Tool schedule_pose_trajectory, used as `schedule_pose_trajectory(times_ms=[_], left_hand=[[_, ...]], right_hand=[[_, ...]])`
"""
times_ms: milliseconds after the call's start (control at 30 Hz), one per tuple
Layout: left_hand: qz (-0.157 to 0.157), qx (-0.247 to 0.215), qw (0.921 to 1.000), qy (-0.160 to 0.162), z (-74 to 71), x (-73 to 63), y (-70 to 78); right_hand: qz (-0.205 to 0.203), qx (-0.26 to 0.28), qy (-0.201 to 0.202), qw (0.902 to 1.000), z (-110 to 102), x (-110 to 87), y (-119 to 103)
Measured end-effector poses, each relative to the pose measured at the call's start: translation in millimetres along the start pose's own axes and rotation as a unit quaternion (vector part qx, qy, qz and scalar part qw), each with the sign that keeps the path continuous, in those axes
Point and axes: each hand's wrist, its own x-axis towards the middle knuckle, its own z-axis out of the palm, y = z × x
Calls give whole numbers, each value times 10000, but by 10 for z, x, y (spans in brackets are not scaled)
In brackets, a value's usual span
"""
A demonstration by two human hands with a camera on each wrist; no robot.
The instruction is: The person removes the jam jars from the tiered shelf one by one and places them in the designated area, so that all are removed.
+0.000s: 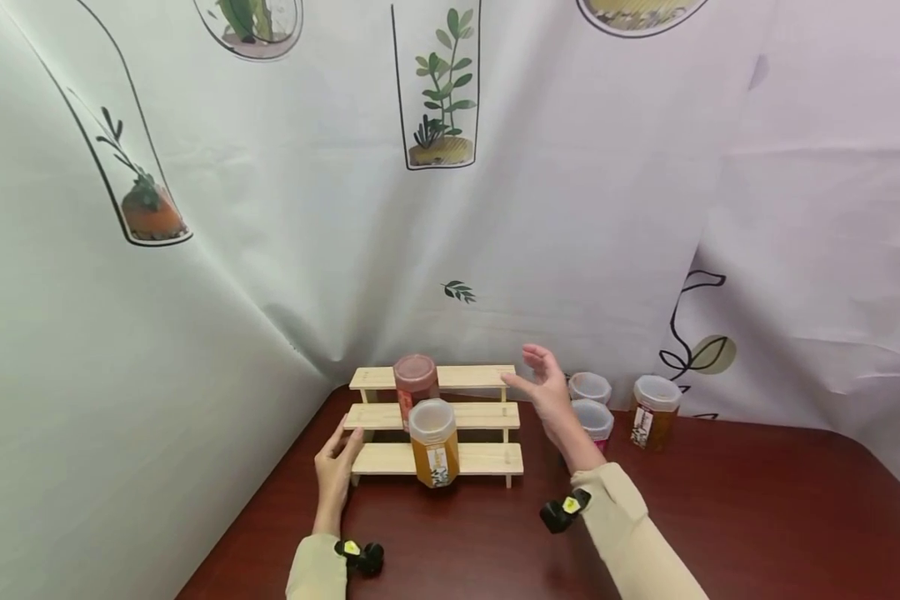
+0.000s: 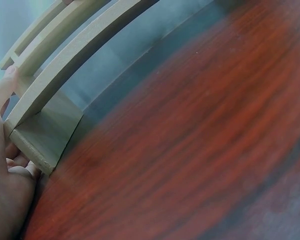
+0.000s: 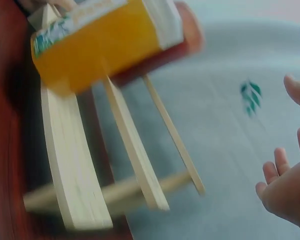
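A three-tier wooden rack (image 1: 487, 416) stands on the dark red table. My left hand (image 1: 334, 467) grips its left end; in the left wrist view the thumb (image 2: 9, 75) lies at a shelf and the fingers curl by the side board. My right hand (image 1: 551, 400) is raised off the rack's right end, fingers spread, holding nothing. A jar with orange contents (image 1: 434, 454) is at the lowest shelf, its bottom lower than the shelf's front edge; I cannot tell whether it overhangs. Behind it, a red-brown jar (image 1: 416, 379) is at the middle shelf, its base partly hidden.
Right of the rack, two pale-lidded jars stand one behind the other, the rear jar (image 1: 590, 387) and the front jar (image 1: 592, 414), partly behind my right forearm. Further right is an amber jar (image 1: 655, 410). A printed white cloth (image 1: 570, 250) hangs behind and left of the table.
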Motion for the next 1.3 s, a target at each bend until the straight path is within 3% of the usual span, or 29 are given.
schedule_pose_trajectory(times_ms=[133,333,600,800,1300], left_hand=[[235,-135,9996,-71,15,1,-15],[-139,255,9995,100,14,-3,-2],[-198,338,9992,48,16,-19,-6],[-132,323,9994,72,6,-19,14],[-192,311,9993,87,14,-11,23]], right_hand=[[61,-70,-437,9990,284,46,12],[277,13,-1162,9928,642,99,48],[740,152,-1820,9804,838,133,176],[751,293,-2285,9702,940,169,220],[811,51,-2483,9653,1057,232,301]])
